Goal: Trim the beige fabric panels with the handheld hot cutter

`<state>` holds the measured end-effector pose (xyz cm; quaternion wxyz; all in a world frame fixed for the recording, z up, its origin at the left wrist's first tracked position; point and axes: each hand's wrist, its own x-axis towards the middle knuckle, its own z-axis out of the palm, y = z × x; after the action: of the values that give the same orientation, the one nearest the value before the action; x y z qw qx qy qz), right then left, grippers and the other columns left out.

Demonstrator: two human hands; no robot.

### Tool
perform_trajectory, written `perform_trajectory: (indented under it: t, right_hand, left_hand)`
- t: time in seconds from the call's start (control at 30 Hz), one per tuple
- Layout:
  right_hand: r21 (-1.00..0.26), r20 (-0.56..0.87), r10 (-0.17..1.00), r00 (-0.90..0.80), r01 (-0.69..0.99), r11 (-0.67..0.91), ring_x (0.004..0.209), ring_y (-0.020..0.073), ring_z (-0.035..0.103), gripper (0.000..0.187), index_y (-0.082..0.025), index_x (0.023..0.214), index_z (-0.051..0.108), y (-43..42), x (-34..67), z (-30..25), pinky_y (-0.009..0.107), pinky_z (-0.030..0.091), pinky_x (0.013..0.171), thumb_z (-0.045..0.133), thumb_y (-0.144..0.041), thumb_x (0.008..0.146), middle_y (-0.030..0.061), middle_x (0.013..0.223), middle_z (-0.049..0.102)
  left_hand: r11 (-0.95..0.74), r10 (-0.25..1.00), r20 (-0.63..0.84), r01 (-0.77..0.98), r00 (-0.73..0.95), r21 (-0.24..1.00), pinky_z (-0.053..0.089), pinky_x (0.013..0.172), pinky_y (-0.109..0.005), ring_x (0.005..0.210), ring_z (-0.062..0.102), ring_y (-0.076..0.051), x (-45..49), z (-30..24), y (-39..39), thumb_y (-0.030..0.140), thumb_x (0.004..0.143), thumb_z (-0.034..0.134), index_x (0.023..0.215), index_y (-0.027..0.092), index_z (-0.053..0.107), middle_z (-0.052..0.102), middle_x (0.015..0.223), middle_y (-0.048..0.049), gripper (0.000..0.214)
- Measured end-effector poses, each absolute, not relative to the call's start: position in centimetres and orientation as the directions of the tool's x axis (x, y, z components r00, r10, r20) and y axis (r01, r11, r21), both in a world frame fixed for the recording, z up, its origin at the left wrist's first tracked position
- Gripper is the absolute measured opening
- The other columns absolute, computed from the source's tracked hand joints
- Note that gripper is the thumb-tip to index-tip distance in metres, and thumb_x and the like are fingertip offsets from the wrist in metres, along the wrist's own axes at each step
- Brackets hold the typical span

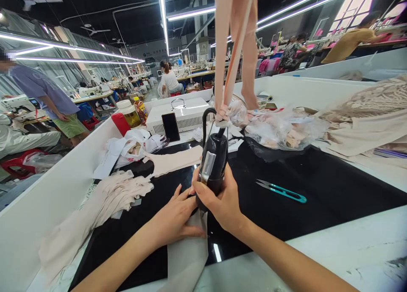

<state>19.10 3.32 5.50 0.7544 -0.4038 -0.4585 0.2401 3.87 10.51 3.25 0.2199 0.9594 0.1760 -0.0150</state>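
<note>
My right hand (227, 205) is wrapped round a black corded hand tool (215, 158) with a silver switch on its side. The tool stands nearly upright, and its lower end is over a pale beige strip of fabric (187, 258); whether they touch is hidden. Beside it, my left hand (178, 218) lies flat on the strip with its fingers spread. Pinkish fabric bands (233, 63) hang from above, tied near the tool's cable. Teal thread snips (282, 191) lie to the right on the black work surface (267, 228).
Stacked beige fabric pieces (104, 207) lie at left, and another piece (178, 159) lies behind my hands. A white box (187, 116), a phone (171, 126) and plastic bags (273, 129) stand farther back. White side walls (47, 207) border the table. Several people work beyond.
</note>
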Motion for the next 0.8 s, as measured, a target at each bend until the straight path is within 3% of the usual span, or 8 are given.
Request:
perform_trajectory:
  t: [0.13,0.47,0.63,0.8]
  right_hand:
    - [-0.836,0.490,0.745,0.452,0.003,0.548,0.069,0.0156,0.061,0.028,-0.027,0.097,0.058,3.4,18.8,5.3,0.031,0.055,0.067,0.079,-0.032,0.080,-0.0033,0.082,0.064]
    - [-0.832,0.474,0.785,0.400,-0.090,0.548,0.068,0.0157,0.060,0.029,-0.027,0.100,0.060,3.1,18.8,5.2,0.033,0.057,0.066,0.080,-0.034,0.081,-0.0025,0.083,0.064]
    - [-0.832,0.451,0.750,0.484,-0.077,0.550,0.069,0.0160,0.064,0.028,-0.027,0.099,0.060,3.1,20.2,5.5,0.034,0.060,0.068,0.081,-0.036,0.083,-0.0024,0.084,0.067]
    - [-0.826,0.451,0.714,0.535,-0.051,0.561,0.068,0.0155,0.066,0.029,-0.027,0.101,0.061,3.4,21.1,5.5,0.033,0.060,0.067,0.081,-0.039,0.084,-0.0035,0.083,0.068]
  left_hand:
    - [-0.829,0.329,-0.088,0.332,0.940,0.451,0.012,0.127,-0.078,0.160,0.034,-0.045,4.1,3.9,10.2,0.032,0.083,0.095,0.160,0.026,0.051,0.043,0.170,-0.0158,0.088]
    - [-0.815,0.348,-0.102,0.354,0.932,0.459,0.012,0.128,-0.078,0.159,0.035,-0.044,4.6,4.0,10.3,0.031,0.081,0.095,0.157,0.025,0.054,0.043,0.170,-0.0162,0.087]
    - [-0.837,0.318,-0.135,0.344,0.939,0.426,0.013,0.128,-0.079,0.158,0.038,-0.041,4.3,3.9,10.7,0.047,0.084,0.093,0.126,0.024,0.070,0.063,0.150,-0.0123,0.053]
    - [-0.819,0.316,-0.195,0.371,0.928,0.437,0.010,0.127,-0.079,0.159,0.035,-0.038,4.2,4.4,10.9,0.050,0.085,0.091,0.108,0.025,0.066,0.067,0.143,-0.0073,0.043]
